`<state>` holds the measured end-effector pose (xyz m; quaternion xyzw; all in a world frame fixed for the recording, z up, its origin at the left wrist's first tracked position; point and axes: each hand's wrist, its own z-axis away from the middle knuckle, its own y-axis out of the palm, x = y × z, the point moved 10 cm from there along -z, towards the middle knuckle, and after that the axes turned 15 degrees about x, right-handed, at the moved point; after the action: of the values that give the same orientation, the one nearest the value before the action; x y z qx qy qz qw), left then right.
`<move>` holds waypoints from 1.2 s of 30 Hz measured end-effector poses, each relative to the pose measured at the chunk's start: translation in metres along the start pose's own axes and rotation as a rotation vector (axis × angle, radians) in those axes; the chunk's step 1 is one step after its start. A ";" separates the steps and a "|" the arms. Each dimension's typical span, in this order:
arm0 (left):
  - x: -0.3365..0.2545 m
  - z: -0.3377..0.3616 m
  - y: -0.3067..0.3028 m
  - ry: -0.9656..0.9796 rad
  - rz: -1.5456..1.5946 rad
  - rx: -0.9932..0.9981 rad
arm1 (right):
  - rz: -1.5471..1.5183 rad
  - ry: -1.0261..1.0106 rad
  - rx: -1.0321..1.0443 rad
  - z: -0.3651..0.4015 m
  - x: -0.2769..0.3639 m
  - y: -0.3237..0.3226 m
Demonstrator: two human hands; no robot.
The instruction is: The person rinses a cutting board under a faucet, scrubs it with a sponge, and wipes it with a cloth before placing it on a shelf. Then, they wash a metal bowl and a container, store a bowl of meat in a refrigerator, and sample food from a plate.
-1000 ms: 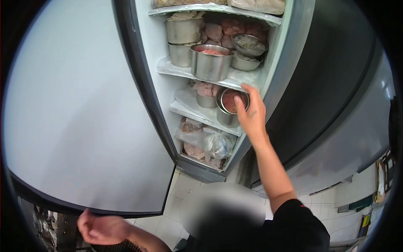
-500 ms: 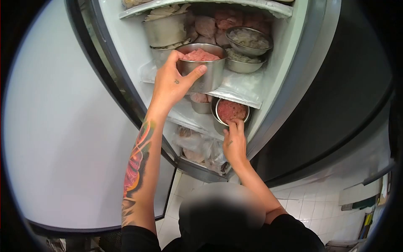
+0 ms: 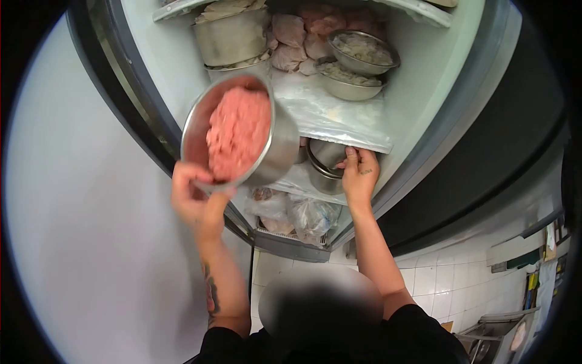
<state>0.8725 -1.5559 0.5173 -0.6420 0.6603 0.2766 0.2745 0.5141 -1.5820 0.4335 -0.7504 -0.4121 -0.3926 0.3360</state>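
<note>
A large metal pot (image 3: 282, 142) is tilted toward the camera in front of the shelves, with pink minced meat (image 3: 239, 134) inside. My left hand (image 3: 203, 197) is closed on its lower rim, slightly blurred. On the lower shelf, my right hand (image 3: 361, 176) grips the right edge of a metal bowl (image 3: 327, 153), its thumb and fingers at the rim. That bowl is tipped, and its contents are hidden. Another metal container (image 3: 326, 181) sits directly beneath it.
Two stacked bowls (image 3: 351, 90) of pale food and a large pot (image 3: 233, 41) stand on the upper shelf (image 3: 339, 130), with pink bagged meat (image 3: 290, 45) behind. Plastic bags (image 3: 314, 217) lie at the bottom. The open fridge door (image 3: 109, 242) is at left.
The large pot has come off the upper shelf, down and left toward the camera, tilted in my left hand. My right hand has moved up and right, and the bowl there has tipped.
</note>
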 end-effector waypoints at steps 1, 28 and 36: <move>0.003 0.017 -0.012 -0.041 -0.010 0.006 | -0.113 -0.040 -0.022 0.002 -0.002 0.001; 0.116 0.063 0.005 -0.132 -0.497 0.046 | -0.107 -0.378 0.704 0.045 0.098 0.134; 0.184 0.017 0.022 -0.223 -0.570 -0.019 | 0.052 -0.077 0.849 0.125 0.004 0.074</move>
<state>0.8462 -1.6710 0.3740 -0.7696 0.4168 0.2633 0.4057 0.6202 -1.5091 0.3655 -0.5698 -0.5303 -0.1512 0.6093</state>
